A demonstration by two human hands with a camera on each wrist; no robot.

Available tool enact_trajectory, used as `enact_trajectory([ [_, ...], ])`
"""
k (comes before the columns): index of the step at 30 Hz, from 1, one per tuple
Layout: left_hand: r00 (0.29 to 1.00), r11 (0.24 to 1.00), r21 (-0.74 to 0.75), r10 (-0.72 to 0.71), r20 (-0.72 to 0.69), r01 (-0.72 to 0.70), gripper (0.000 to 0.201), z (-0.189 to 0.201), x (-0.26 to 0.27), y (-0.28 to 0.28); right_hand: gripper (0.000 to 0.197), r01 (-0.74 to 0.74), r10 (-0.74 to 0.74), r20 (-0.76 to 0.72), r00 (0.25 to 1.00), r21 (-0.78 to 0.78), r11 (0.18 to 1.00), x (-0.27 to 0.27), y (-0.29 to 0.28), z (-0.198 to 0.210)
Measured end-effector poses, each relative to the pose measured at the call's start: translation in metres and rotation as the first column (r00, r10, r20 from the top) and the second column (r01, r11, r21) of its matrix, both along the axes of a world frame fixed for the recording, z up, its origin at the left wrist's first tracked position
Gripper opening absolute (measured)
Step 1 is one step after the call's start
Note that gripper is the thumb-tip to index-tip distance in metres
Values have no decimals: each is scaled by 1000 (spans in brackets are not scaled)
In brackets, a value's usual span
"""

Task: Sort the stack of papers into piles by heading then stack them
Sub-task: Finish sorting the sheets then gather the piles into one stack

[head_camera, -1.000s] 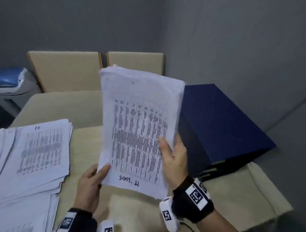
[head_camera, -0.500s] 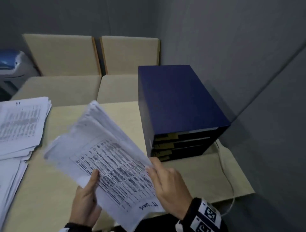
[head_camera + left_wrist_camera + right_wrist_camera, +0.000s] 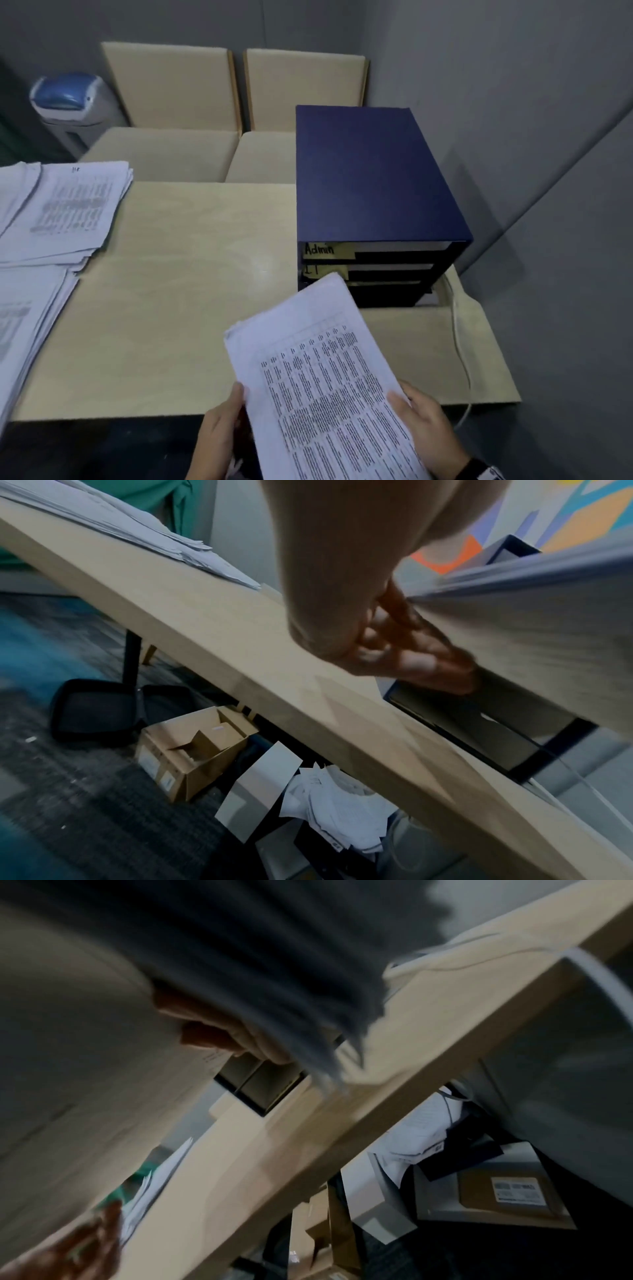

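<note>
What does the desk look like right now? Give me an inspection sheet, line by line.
Surface: pale wooden table, bare in the middle.
Job's things: held stack of papers over the near edge; sorted paper piles spread at the left; blue drawer unit at the right, top label reads "Admin".
Clutter: cardboard box and loose sheets under the table.
Grippers: left hand and right hand each grip a side of the held stack.
Cables: white cable beside the drawer unit.
Surroundings: two beige chairs, grey walls, a bin.
</note>
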State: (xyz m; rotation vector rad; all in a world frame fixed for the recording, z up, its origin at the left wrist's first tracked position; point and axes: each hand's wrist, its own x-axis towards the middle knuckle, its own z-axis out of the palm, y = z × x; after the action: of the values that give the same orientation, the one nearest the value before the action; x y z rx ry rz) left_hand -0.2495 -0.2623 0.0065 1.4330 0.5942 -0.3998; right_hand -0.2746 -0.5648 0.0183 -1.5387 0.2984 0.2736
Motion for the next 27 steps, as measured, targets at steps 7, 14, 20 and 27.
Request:
enact_trajectory([
  [7, 741, 421, 837, -670, 28, 349, 65, -76, 11, 39, 37, 165, -121, -189, 974, 239, 957, 8, -49, 17],
  [14, 688, 320, 825, -717, -111, 466, 99, -73, 13, 28, 25, 299, -263, -182, 948, 215, 930, 13, -79, 34],
  [20, 611, 129, 856, -753, -244, 501, 109, -87, 12, 36, 28, 378, -356, -142, 924, 194, 905, 24, -78, 30],
  [27, 653, 124, 882, -721, -234, 454, 110, -102, 8, 40, 24, 361, -363, -48, 930, -55, 931, 105, -57, 34],
])
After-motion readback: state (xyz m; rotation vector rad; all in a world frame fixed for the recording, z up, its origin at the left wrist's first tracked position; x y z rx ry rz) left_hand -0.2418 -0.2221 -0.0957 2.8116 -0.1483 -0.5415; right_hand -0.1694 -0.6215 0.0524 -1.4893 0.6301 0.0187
